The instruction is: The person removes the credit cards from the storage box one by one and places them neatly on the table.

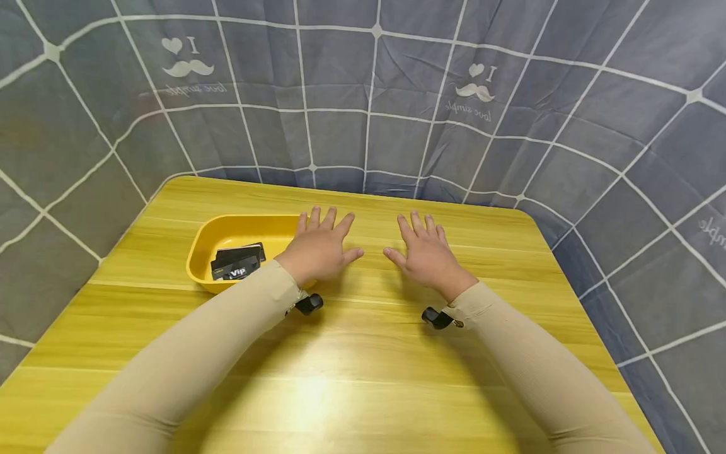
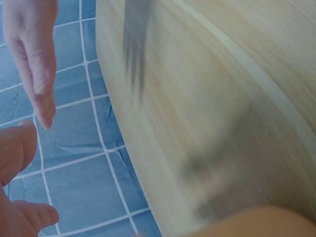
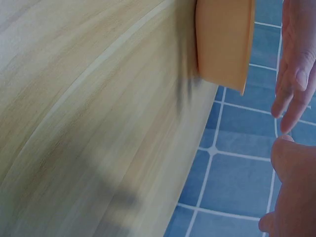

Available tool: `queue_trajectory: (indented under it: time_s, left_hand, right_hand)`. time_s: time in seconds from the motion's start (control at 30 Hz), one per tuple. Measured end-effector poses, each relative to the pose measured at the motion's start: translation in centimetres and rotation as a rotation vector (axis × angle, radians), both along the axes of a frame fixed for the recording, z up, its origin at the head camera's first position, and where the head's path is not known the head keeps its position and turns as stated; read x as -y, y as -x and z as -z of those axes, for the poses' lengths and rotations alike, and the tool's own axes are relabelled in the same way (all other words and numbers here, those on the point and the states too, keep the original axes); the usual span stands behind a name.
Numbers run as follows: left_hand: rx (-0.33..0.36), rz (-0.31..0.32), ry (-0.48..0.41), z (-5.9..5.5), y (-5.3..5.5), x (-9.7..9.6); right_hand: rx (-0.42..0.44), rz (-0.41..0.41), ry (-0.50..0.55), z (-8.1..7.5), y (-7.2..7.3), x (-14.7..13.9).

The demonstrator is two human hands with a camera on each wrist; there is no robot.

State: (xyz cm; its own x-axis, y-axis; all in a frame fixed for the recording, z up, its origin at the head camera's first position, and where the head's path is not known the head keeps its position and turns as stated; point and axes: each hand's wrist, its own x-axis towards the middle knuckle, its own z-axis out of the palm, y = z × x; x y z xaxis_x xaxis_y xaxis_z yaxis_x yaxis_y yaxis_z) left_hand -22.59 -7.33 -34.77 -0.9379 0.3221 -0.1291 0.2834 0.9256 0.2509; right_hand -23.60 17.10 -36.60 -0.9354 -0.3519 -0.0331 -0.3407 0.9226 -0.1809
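My left hand (image 1: 317,251) is held over the right side of a yellow plastic bin (image 1: 195,258), palm down with the fingers spread, and holds nothing. It hides part of the bin. To its right, my right hand (image 1: 426,255) hovers above the table with straight, spread fingers and nothing in it. Several black cards (image 1: 238,258) lie in a loose pile inside the bin, the top one marked "Vip". In the left wrist view the right hand (image 2: 34,59) shows at upper left; the right wrist view catches the bin's side (image 3: 222,42).
The wooden table (image 1: 363,366) has a yellow grain and rounded far corners. Grey-blue curtains (image 1: 340,75) with white grid lines hang along its back and sides. A small black wrist camera (image 1: 309,304) sits under the left cuff, another (image 1: 437,317) under the right.
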Motion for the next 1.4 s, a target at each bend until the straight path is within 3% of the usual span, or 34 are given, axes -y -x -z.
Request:
queue_trajectory:
  time_s: [0.4,0.9,1.03,1.23,1.4]
  left_hand:
    - [-0.001,-0.029,0.001,-0.9,-0.7,5.9]
    - [0.021,-0.144,-0.019,-1.8,-2.4,15.1]
    - [0.029,-0.181,-0.044,-1.5,-2.9,17.7]
    - [0.072,-0.239,-0.114,-0.1,-3.2,20.9]
    - [0.099,-0.234,-0.167,1.5,-3.2,22.4]
  right_hand:
    - [0.01,-0.009,0.006,-0.2,-0.7,1.4]
    - [0.022,-0.039,0.021,-0.2,-0.2,2.0]
    - [0.031,-0.044,0.023,-0.1,0.2,2.1]
    - [0.034,-0.063,0.034,0.2,0.8,2.3]
    - [0.041,-0.094,0.056,0.3,1.2,2.7]
